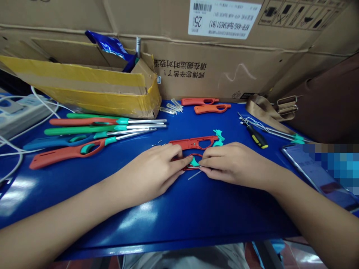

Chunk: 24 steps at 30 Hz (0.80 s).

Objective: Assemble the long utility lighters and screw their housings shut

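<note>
Head view: both hands meet near the middle of the blue desk (179,209). They close on a red handle shell (188,168) that lies flat beneath the fingertips. The left hand (153,168) is narrowed to a pinch, thumb and forefinger on the shell's left side. The right hand (234,162) is pinched as well, its fingertips on the teal trigger (195,162) that sits in the shell's finger loop. Most of the shell is hidden under the two hands; only the loop and the trigger show in the gap between them.

A thin metal rod (194,175) lies loose on the desk just in front of the shell, almost touching the right thumb. A second red shell (193,142) lies just beyond the knuckles, with spare teal parts (218,135) at its right end.

The risks, as I judge them:
- The trigger is small and held only by fingertips, so a slightly skewed push could pop it out of its seat or send it skidding over the glossy desk.
- A sweep of either wrist could roll the rod away or nudge the second shell into the spare parts.

A screwdriver (256,136) lies well to the right, and finished lighters (92,130) lie to the left.
</note>
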Tool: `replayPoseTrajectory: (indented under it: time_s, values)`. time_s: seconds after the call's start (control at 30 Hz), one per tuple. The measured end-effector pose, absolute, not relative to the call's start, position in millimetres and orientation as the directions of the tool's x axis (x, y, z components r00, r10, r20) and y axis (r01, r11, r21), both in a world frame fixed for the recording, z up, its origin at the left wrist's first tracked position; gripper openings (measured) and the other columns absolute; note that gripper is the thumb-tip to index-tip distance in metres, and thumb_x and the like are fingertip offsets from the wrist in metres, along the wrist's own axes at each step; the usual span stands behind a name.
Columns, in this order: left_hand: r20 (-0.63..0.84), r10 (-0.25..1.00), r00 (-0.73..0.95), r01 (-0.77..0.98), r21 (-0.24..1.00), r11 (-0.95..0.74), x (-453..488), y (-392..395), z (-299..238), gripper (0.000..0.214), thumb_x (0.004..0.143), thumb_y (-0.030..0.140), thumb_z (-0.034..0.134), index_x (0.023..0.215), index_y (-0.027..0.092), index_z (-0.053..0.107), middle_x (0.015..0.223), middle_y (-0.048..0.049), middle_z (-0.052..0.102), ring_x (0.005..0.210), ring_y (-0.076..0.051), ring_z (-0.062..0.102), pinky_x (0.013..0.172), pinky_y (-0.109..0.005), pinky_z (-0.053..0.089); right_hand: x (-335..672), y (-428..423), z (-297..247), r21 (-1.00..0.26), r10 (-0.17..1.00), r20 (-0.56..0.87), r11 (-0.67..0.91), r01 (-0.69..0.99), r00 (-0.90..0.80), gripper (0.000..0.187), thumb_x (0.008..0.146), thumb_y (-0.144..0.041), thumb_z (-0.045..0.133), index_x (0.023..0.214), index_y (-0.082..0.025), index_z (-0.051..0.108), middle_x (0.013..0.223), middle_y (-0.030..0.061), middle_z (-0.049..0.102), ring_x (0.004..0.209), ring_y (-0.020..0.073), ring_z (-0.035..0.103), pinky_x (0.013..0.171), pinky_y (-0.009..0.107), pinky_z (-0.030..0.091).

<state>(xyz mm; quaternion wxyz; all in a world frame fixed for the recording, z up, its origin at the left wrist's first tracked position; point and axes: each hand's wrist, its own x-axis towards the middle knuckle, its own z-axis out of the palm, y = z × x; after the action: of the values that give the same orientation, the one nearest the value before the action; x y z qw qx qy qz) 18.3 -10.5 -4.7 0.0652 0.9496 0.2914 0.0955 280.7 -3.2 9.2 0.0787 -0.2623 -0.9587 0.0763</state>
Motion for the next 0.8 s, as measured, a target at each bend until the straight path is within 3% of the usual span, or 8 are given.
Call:
replayPoseTrajectory:
  time_s: [0.17,0.33,0.5,0.8]
  values:
    - [0.141,0.571,0.809,0.532,0.240,-0.812,19.0,-10.8,-4.8,0.035,0.106,0.027,0.044,0.134,0.020,0.064,0.104,-0.0094,0.063,0.090,-0.022,0.063,0.077,-0.036,0.055,282.1,-1.6,11.8,-0.321,0.545,0.075,0.806,0.497,-0.835,0.021,0.101,-0.023,0.055,0.096,-0.017,0.075,0.097,0.0054,0.072,0.082,0.0152,0.067,0.075,0.027,0.048]
    - [0.147,0.584,0.799,0.536,0.267,-0.801,19.3,-11.3,-0.6,0.033,0.104,0.025,0.047,0.135,0.018,0.058,0.118,-0.0111,0.064,0.105,-0.025,0.064,0.087,-0.040,0.056,280.3,-1.7,12.5,-0.363,0.570,0.050,0.775,0.517,-0.820,0.021,0.101,-0.022,0.055,0.096,-0.016,0.074,0.097,0.0056,0.071,0.086,0.0163,0.067,0.080,0.028,0.048]
    - [0.171,0.551,0.817,0.501,0.263,-0.825,17.7,-9.9,-1.2,0.024,0.105,0.024,0.046,0.116,0.020,0.066,0.116,-0.0086,0.063,0.100,-0.023,0.064,0.083,-0.037,0.055,279.2,-3.2,13.7,-0.403,0.603,0.039,0.739,0.540,-0.797,0.021,0.101,-0.022,0.055,0.097,-0.017,0.075,0.097,0.0045,0.071,0.086,0.0160,0.067,0.079,0.028,0.048]
    - [0.239,0.506,0.829,0.452,0.246,-0.857,16.4,-8.7,-4.8,0.028,0.104,0.022,0.048,0.111,0.022,0.075,0.115,-0.0087,0.066,0.096,-0.020,0.066,0.079,-0.033,0.053,276.8,-3.4,16.1,-0.421,0.620,0.016,0.716,0.558,-0.784,0.019,0.099,-0.019,0.057,0.092,-0.017,0.074,0.093,0.0034,0.069,0.082,0.0149,0.065,0.073,0.027,0.046]
